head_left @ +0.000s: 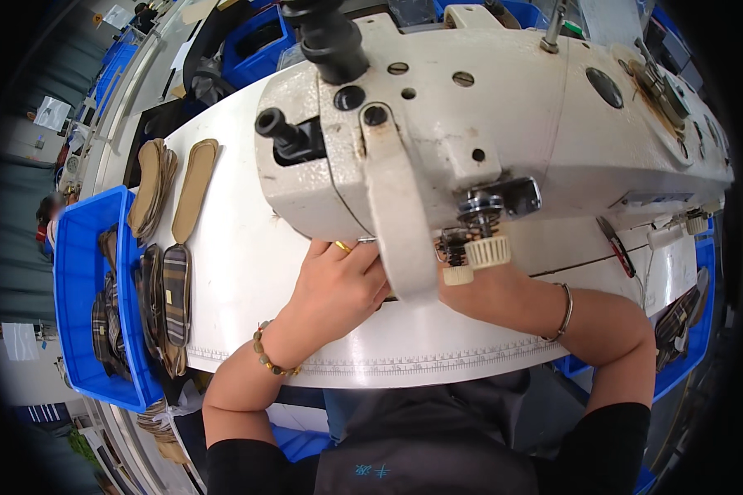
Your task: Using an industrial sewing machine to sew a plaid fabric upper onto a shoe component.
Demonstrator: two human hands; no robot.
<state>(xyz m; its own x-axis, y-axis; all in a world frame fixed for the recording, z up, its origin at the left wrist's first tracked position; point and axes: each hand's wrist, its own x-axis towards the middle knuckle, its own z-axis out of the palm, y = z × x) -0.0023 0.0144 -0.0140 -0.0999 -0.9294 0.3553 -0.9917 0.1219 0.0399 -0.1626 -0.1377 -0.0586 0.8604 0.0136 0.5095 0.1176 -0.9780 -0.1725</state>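
At the frame's centre, the left hand (338, 285) rests on the white counter (248, 272), its fingers curled under the sewing machine (504, 124). Right hand (479, 289) sits mostly hidden behind it; grip cannot be told. Striped insoles (176, 293) lie left.

1. A person's left hand (338, 285) rests under a white sewing machine (487, 140).
2. The right hand (479, 293) is mostly hidden behind it.
3. Tan insoles (194, 190) lie left, beside a blue bin (78, 272).

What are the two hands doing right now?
Left hand: flat on the white table, fingers tucked under the sewing machine; grip cannot be told.
Right hand: mostly hidden behind the machine; cannot be told.
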